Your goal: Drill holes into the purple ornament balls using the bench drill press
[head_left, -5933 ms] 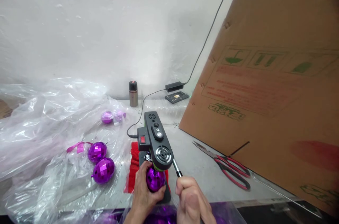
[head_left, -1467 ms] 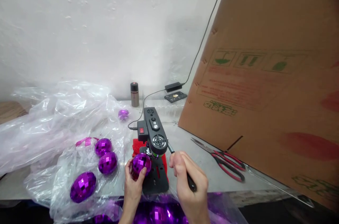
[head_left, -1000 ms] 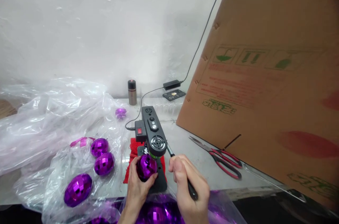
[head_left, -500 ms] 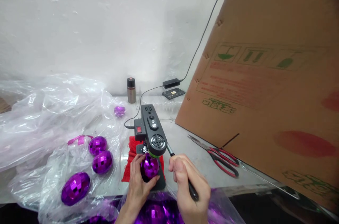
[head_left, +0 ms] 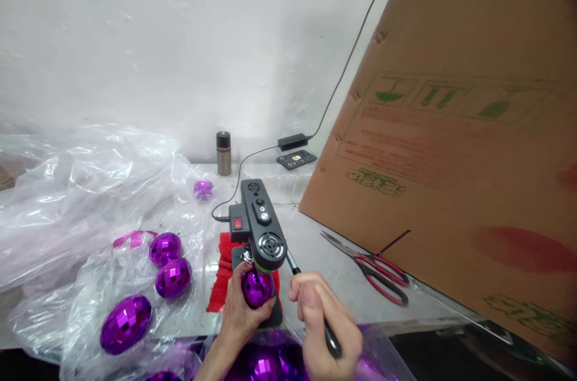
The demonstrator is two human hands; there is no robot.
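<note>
My left hand [head_left: 241, 303] is closed around a shiny purple mirrored ball [head_left: 258, 289], thumb and fingers on its sides. The ball sits right beneath the head of a small black press-like machine [head_left: 265, 219], which has a red switch and a green ring at its lower end. My right hand [head_left: 327, 321] is wrapped round the black grip of the machine's metal lever [head_left: 332, 340]. Under the machine lies a red cloth [head_left: 220, 288]. Whether the ball touches the green ring is hard to make out.
Several purple balls [head_left: 127, 324] lie on clear plastic wrap [head_left: 90, 207] at the left. Red-handled scissors [head_left: 383, 279] rest beside a big cardboard box [head_left: 433, 128] at the right. By the wall are a spray-can-like bottle [head_left: 223, 155], a phone [head_left: 296, 159] and a power adapter [head_left: 292, 141].
The ball has turned in my left hand, and that hand sits slightly lower. My right hand on the lever has moved a little down and right. The view has shifted slightly.
</note>
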